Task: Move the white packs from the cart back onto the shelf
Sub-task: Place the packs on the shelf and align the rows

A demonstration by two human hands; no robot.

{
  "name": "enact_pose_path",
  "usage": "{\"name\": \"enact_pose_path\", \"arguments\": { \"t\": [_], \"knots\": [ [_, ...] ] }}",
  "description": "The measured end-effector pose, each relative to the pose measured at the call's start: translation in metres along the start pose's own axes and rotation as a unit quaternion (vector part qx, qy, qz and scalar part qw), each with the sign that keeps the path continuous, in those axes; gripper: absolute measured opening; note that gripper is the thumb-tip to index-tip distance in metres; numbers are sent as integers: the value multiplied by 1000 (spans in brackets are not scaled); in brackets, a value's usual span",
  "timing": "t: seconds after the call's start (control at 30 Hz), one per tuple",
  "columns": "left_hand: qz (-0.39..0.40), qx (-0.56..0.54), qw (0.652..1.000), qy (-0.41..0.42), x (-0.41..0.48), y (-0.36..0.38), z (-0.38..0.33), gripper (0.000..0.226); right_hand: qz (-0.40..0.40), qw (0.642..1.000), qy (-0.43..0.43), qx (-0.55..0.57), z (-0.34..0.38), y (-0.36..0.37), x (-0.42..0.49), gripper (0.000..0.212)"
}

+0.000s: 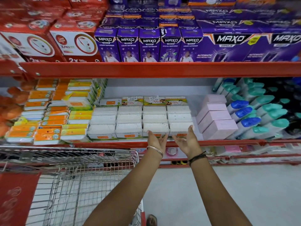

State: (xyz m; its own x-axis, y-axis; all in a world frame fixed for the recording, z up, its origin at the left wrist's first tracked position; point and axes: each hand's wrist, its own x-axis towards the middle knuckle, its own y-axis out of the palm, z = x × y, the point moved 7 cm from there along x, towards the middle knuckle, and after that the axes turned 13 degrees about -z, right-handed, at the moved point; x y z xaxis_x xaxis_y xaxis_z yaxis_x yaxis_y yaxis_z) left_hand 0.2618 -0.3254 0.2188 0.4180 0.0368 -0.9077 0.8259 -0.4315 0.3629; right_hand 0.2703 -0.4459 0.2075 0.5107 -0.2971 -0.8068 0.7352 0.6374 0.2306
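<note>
Several white packs (128, 121) of cotton buds stand in rows on the middle red shelf (162, 143). My left hand (156, 141) is palm up at the shelf's front edge, its thumb touching the front of a white pack (155, 128). My right hand (185, 141) is palm up beside it, its thumb resting against the rightmost front pack (180, 127). Fingers of both hands are spread and neither holds anything. The wire cart (73, 176) stands at the lower left; no white packs show inside it.
Orange and yellow packs (48, 118) fill the shelf to the left, pink boxes (216, 121) and blue and teal capped bottles (254, 115) to the right. Purple MAXO boxes (149, 44) and red boxes (40, 38) sit above. Grey floor lies below.
</note>
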Motion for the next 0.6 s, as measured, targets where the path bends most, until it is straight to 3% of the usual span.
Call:
{"name": "enact_pose_path", "arguments": {
  "t": [0.1,0.23,0.4,0.5,0.6],
  "knots": [
    [-1,8,1000,-3,-2,2,-3,68,10,1000,-1,10,2,3,-7,62],
    [6,50,999,-1,-3,-11,-9,66,-1,1000,22,20,-6,2,-11,74],
    [-69,59,990,112,-5,-56,-66,50,2,999,22,42,-37,17,-36,67],
    [-130,10,978,164,-3,-88,-120,54,52,995,81,29,-80,51,-61,67],
    [-131,-23,976,170,3,-101,-154,58,84,986,134,51,-113,85,-79,72]
  ]
}}
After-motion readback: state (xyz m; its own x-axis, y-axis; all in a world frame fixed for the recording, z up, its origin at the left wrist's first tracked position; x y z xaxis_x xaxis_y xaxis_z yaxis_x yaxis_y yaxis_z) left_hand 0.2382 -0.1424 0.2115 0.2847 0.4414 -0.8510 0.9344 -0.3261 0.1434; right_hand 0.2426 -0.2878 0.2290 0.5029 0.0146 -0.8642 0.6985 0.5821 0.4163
